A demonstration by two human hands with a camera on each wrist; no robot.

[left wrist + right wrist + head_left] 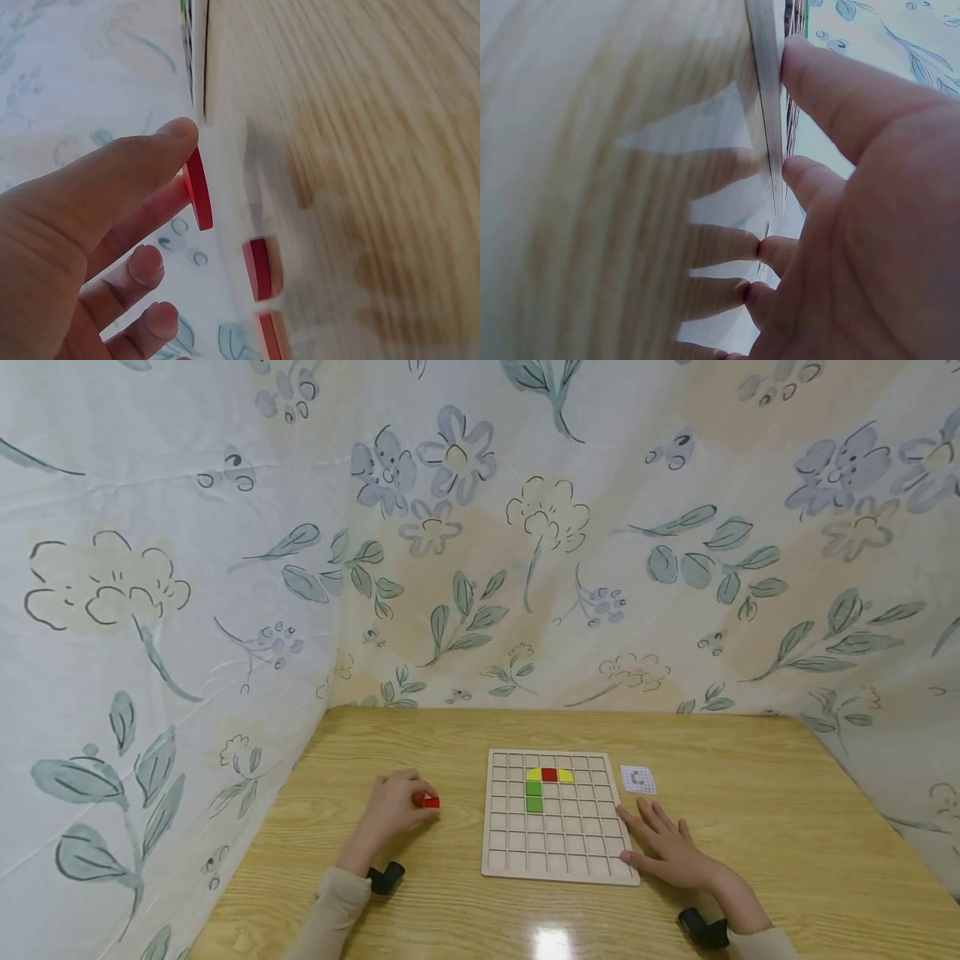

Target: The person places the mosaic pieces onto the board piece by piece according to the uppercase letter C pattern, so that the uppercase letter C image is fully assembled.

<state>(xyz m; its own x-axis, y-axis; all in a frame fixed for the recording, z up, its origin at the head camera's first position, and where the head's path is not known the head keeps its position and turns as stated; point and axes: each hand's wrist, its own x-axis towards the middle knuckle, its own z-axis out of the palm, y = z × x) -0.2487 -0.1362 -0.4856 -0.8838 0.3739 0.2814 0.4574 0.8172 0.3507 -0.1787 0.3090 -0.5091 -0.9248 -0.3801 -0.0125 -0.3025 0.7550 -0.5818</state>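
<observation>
My left hand is left of the grid board, just over the table. In the left wrist view its thumb and index finger pinch a thin red block, while the other fingers are held apart. Below it, two more red blocks lie on the wood. On the board, a red square block sits between two yellow blocks with a curved edge, and two green blocks form a column under the left yellow one. My right hand rests with fingers spread, touching the board's right edge.
A small white card with a printed grid pattern lies right of the board, near my right fingertips. The wooden table is glossy and bordered by flowered cloth behind and at both sides.
</observation>
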